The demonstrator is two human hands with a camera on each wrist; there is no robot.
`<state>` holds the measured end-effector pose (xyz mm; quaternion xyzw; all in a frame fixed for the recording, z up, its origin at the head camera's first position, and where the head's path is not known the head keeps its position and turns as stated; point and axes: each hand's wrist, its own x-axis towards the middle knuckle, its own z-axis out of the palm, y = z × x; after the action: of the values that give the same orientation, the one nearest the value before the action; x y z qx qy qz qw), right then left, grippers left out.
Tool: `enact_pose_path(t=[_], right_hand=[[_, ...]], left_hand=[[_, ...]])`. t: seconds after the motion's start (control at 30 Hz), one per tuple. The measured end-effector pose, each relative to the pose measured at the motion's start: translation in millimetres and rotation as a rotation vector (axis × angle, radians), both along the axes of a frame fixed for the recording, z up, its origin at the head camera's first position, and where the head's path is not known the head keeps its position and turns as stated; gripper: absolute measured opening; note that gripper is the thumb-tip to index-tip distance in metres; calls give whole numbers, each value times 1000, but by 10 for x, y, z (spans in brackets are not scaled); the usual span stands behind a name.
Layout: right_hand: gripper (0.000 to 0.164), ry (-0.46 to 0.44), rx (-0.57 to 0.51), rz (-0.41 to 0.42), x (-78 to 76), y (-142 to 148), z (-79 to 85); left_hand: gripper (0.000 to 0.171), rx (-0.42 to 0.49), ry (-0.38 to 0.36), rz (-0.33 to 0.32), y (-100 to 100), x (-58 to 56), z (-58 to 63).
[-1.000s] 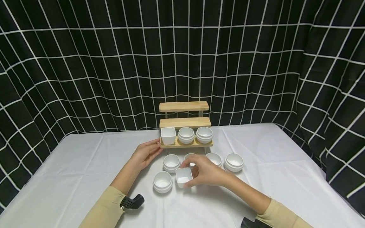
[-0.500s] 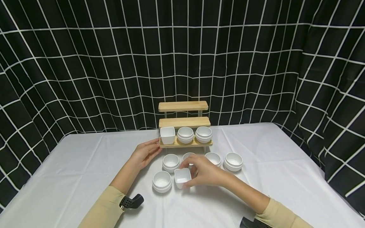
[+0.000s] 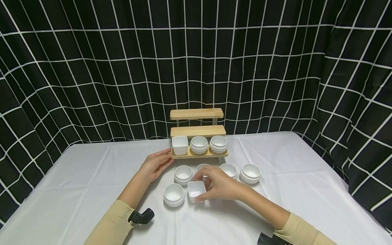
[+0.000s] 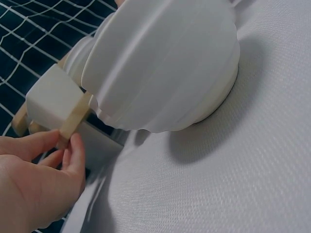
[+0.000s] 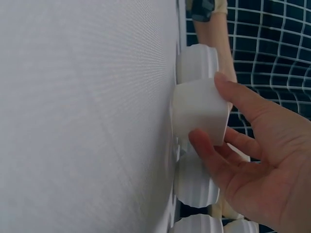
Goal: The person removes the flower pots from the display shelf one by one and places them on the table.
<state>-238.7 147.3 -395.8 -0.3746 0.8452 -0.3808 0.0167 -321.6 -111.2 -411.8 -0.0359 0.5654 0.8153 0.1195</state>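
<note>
At the left end of a three-tier wooden display stand, my left hand pinches the lowest board between thumb and fingers. My right hand grips a small square white bowl by its sides, thumb on the near side and fingers on the far side. That bowl is upright, low over the white cloth, just right of a round white bowl. Another square bowl and two round bowls, one in the middle and one at the right, stand on the lowest board.
Behind the right hand, a row of round white bowls runs from a left one to a right one; the hand partly covers those between. A white cloth covers the table. A black gridded curtain hangs behind.
The square bowl in my right hand has shifted very slightly left relative to the view. My left hand keeps its place on the stand's lowest board.
</note>
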Motion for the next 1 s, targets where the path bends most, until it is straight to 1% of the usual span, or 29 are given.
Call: enact_pose_path(t=[0.2, 0.47, 0.7, 0.93, 1.0], right_hand=[[46, 6, -2, -10, 12, -7, 5], [46, 18, 0, 0, 9, 11, 38], [44, 8, -17, 2, 9, 35, 84], [46, -13, -27, -15, 10, 62, 129], [45, -14, -25, -21, 9, 70, 138]], left_hand=[[48, 5, -5, 2, 2, 3, 9], [48, 3, -13, 2, 5, 1, 4], [49, 9, 2, -1, 9, 28, 20], [47, -24, 4, 0, 8, 36, 19], [48, -15, 21, -9, 1, 44, 11]])
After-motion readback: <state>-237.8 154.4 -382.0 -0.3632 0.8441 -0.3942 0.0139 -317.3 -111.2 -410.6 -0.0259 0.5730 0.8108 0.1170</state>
